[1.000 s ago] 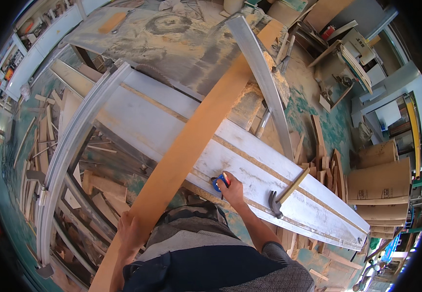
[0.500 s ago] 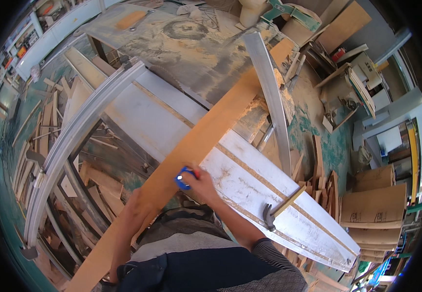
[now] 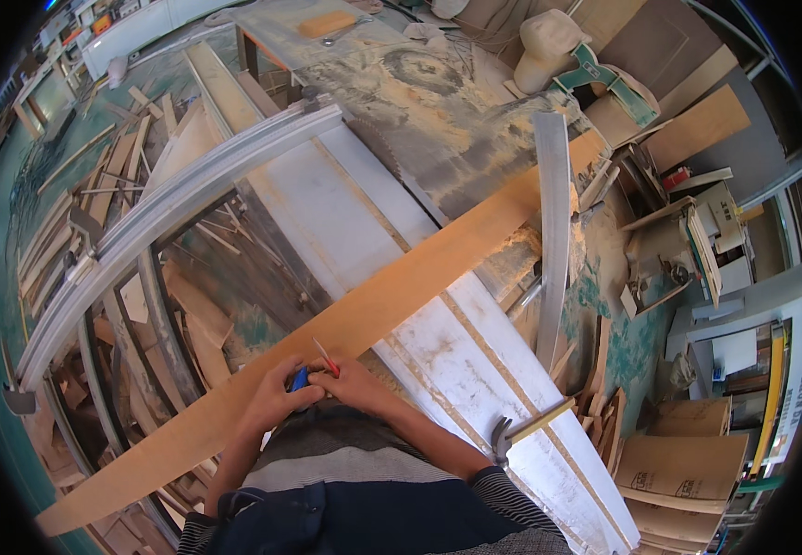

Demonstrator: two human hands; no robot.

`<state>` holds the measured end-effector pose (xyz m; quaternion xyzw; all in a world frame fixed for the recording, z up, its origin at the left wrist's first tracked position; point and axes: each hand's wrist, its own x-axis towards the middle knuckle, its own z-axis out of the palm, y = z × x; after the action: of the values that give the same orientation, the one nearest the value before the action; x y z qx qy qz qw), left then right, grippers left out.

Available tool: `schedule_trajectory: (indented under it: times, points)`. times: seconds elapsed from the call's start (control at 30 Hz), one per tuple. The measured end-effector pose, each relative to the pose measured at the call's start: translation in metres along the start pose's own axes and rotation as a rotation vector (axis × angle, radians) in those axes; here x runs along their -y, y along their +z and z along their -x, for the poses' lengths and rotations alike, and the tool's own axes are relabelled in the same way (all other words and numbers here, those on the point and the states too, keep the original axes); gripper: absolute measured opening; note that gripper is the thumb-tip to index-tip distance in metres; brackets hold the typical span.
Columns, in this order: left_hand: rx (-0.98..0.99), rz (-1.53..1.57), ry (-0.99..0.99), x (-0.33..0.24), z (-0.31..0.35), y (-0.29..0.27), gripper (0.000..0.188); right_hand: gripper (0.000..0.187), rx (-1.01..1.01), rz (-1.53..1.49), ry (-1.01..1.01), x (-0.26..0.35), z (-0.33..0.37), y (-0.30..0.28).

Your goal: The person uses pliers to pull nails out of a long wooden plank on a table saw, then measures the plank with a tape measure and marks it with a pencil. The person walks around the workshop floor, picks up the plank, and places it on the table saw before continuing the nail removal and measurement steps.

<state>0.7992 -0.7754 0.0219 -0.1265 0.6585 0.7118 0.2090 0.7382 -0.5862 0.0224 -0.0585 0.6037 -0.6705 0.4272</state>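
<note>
A long orange-brown board (image 3: 401,287) lies slantwise across the white saw table (image 3: 503,356), its near end reaching lower left. Both my hands are close together at the board's near edge, in front of my body. My left hand (image 3: 271,400) is closed around a small blue tape measure (image 3: 300,378), mostly covered by the fingers. In my right hand (image 3: 360,387) a thin red pencil (image 3: 329,363) is pinched, its tip pointing up over the board. The fingertips of the two hands nearly meet.
A claw hammer (image 3: 535,422) rests on the white table at right. A grey metal bar (image 3: 552,231) crosses the board's far end. A metal rail (image 3: 179,199) runs along the left, with wood offcuts (image 3: 109,176) beyond it. Cardboard boxes (image 3: 678,467) are stacked at right.
The blue tape measure has passed from my right hand to my left, which came off the board. My right hand drew back with the red pencil. The view has shifted.
</note>
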Motion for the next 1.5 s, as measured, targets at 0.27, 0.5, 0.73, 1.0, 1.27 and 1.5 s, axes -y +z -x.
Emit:
schedule_trajectory:
  times: [0.27,0.5,0.73,1.0,1.27,1.5]
  points:
    - [0.031,-0.061,0.03,0.024,0.027,-0.024,0.045,0.025,-0.065,0.173,0.047,-0.016,-0.001,0.012]
    - [0.127,-0.381,-0.192,0.045,0.08,-0.083,0.031,0.018,-0.768,0.025,-0.085,0.066,0.035,-0.122]
    - [0.209,-0.374,-0.487,0.07,0.132,-0.145,0.022,0.025,-1.231,-0.62,-0.495,0.07,0.028,-0.257]
    - [-0.014,-0.416,-0.351,0.059,0.051,-0.101,0.019,0.029,-0.212,0.054,0.109,-0.049,-0.047,-0.012]
    - [-0.046,-0.322,-0.273,0.051,0.055,-0.092,0.026,0.03,-0.598,-0.157,0.028,-0.037,-0.087,-0.072]
    - [0.036,-0.221,-0.472,0.046,0.11,-0.117,0.019,0.015,-1.161,-0.491,-0.277,0.01,-0.074,-0.277]
